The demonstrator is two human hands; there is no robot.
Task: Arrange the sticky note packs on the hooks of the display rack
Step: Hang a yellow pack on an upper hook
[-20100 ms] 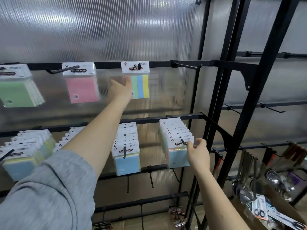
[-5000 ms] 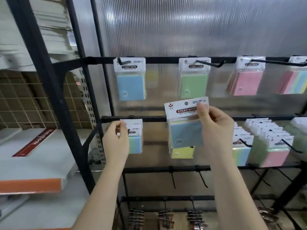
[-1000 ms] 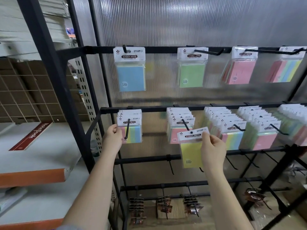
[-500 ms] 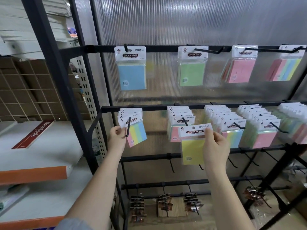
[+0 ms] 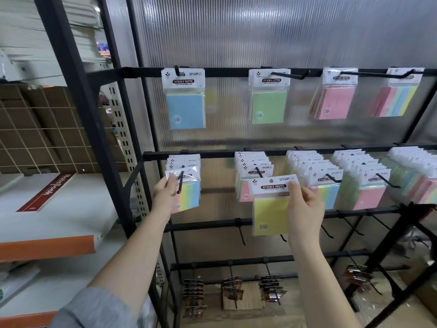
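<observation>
My right hand pinches the white header of a yellow sticky note pack, held free in front of the middle row's second hook. My left hand grips the front striped multicolour pack that hangs on the leftmost middle hook. Several packs fill the other middle-row hooks. On the top rail hang single packs: blue, green, pink and striped.
Black rack uprights stand at left, with white shelves and a red-spined notebook beyond. Lower rails carry bare hooks and small dark carded items. A ribbed translucent panel backs the rack.
My right hand has raised the yellow pack slightly, closer to the second middle hook. My left hand has let the striped pack swing back from tilted to hanging straight.
</observation>
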